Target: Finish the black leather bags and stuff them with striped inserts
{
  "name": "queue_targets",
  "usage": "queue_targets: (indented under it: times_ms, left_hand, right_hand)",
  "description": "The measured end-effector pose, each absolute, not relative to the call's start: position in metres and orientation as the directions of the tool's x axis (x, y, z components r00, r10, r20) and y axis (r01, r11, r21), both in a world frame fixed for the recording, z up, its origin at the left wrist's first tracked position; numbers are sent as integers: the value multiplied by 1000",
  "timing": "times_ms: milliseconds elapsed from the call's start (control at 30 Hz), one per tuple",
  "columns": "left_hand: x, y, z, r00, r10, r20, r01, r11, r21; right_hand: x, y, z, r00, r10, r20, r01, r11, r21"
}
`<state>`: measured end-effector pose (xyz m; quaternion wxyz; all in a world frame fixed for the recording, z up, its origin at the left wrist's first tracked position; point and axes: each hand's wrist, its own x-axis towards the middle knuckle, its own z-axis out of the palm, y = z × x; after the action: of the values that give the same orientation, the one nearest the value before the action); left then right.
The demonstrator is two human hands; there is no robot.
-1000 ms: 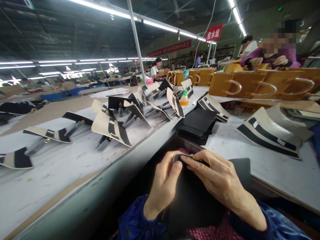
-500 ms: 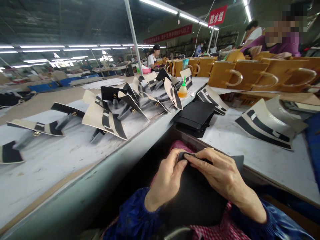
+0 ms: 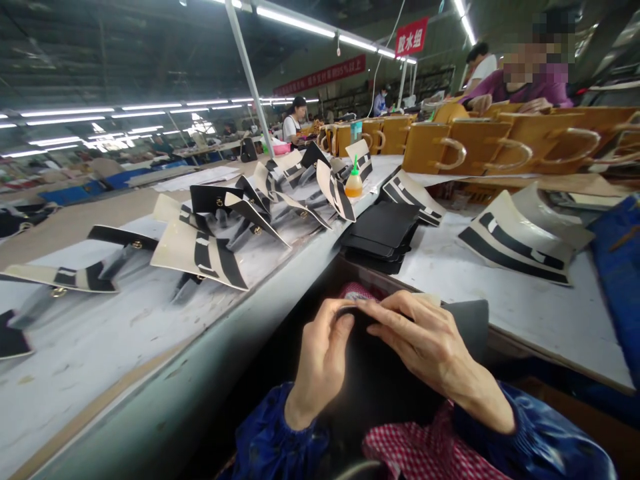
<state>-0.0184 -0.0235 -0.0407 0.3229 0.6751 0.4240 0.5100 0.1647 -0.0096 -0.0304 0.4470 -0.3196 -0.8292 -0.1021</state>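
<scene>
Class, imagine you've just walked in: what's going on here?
Someone holds a black sheet by its far edge: the left hand pinches it, the right hand has its fingers along it. Beyond them is a black stack; cream-and-black flaps and a bottle rest on the bench. Further back, a co-worker in purple is behind brown bags.

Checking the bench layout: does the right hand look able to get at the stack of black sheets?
Likely yes: the stack lies just ahead, its near side looking free, though the right hand would first need to leave the black piece.
</scene>
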Motion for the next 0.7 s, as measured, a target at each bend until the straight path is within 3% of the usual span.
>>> queue_targets:
  times_ms: [133,233,533,700]
  left_hand:
    - [-19,-28,-40,40,891,451,216,-449,867]
    - [-18,-31,-41,16,875,483,231,-474,850]
    - [-15,-34,-47,10,877,480,178,-474,862]
    - [-12,-26,-49,-63,930,362,109,-354,929]
  right_hand:
    - [165,-15,-29,-147,506,850,718,646,-260]
    - [165,-16,-28,-53,542,838,708,613,-351]
    - [165,-14,-23,-73,610,789,589,665,-459]
    - [167,-5,-34,-28,666,746,593,612,-524]
